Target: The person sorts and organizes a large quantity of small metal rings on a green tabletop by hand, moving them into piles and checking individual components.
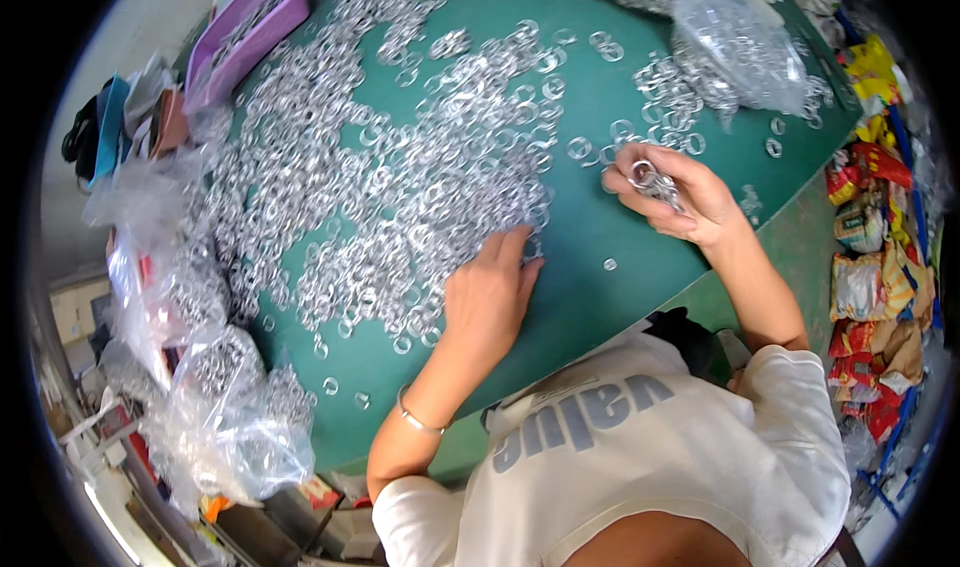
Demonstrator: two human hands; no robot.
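Note:
A wide heap of shiny silver metal rings [400,197] lies over the left and middle of the green table [590,312]. My left hand [487,292] rests at the heap's right edge, thumb and fingers slightly apart, fingertips among the rings. What lies directly under those fingertips is hidden. Over the table to the right, my right hand [690,192] is closed around a small bunch of metal rings [655,185], which shows between thumb and fingers. A single loose ring [610,265] lies between the two hands.
A purple bin [245,35] holding metal pieces stands at the far left. Clear plastic bags [240,417] of rings crowd the left edge, and another bag [740,47] lies at the far right. Colourful packages [870,277] line the floor right of the table.

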